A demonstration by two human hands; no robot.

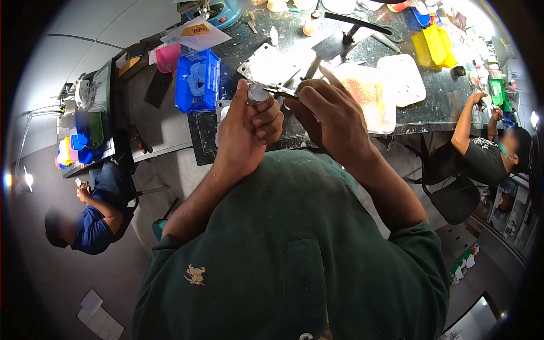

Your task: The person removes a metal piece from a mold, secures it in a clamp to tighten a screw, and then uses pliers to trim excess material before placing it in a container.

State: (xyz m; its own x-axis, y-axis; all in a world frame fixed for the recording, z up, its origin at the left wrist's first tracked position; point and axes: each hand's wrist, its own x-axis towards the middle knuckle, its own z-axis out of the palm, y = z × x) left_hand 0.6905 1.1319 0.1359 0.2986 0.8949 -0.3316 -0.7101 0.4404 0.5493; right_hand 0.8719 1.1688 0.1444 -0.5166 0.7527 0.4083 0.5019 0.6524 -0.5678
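Note:
My left hand (247, 127) is closed around a round, silver metal piece like a watch case (258, 93), its flat face turned up between thumb and fingers. From the right, my right hand (333, 110) grips a slim metal tool with a narrow tip (276, 89), which looks like pliers or tweezers. The tool's tip is at the edge of the round piece; whether it touches is too small to tell. Both hands are above the front edge of the dark workbench (411, 119).
A blue bin (196, 80) stands left of my hands. Beyond them are a dark lamp or stand (340, 45) and a small bottle (311, 24). Pale trays (409, 85) and a yellow bin (434, 46) lie right. Seated people (93, 226) (492, 158) work at both sides.

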